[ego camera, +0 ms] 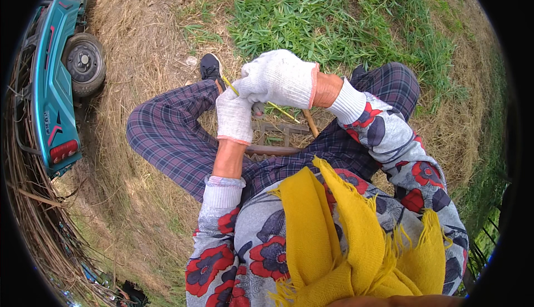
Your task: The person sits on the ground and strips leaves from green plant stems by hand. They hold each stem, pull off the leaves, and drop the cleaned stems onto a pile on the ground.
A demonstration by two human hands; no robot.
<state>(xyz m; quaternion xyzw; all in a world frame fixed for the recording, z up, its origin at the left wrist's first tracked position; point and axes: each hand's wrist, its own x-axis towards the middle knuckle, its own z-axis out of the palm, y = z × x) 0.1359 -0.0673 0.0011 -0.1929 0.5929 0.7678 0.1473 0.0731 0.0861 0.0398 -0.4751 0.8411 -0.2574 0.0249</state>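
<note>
Both my hands wear white knit gloves with orange cuffs and meet in front of my lap. A thin yellow-green stalk runs through them. It sticks out past the far side of my left hand and slants down to the right beneath my right hand. My right hand lies over the fingers of my left, and both are closed around the stalk; its middle is hidden by the gloves. Below them, between my legs, are a wooden frame and a wooden handle, partly covered by my trousers.
Cut green leafy stems lie in a heap on dry grass ahead. To the left stands a teal cargo vehicle with a wheel, loaded with long dry stalks. A yellow scarf hangs from my neck.
</note>
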